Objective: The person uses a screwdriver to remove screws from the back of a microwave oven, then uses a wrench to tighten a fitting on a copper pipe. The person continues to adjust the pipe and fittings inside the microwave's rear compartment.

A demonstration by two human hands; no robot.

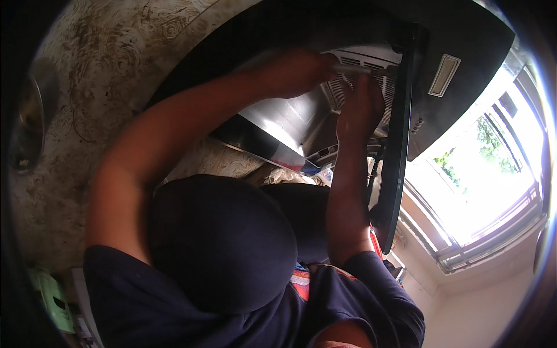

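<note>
My left hand (304,71) is curled around one end of a narrow pale object (353,68), too blurred to name. Its other end reaches the raised fingers of my right hand (363,100); whether they grip it is unclear. Both hands are inside the opening of a black appliance that looks like a range hood (461,43). Behind the fingers is a slotted metal grille (341,93). Below my left forearm shines the bare metal inner wall (291,117). A long black panel edge (402,130) stands just right of my right forearm.
A bright window (483,165) fills the right side. Crumpled bags or cloth (287,176) lie below the appliance. On the stained, swirl-patterned surface (100,100) at left is a metal bowl-like vessel (39,108). A green plastic item (54,300) is at lower left.
</note>
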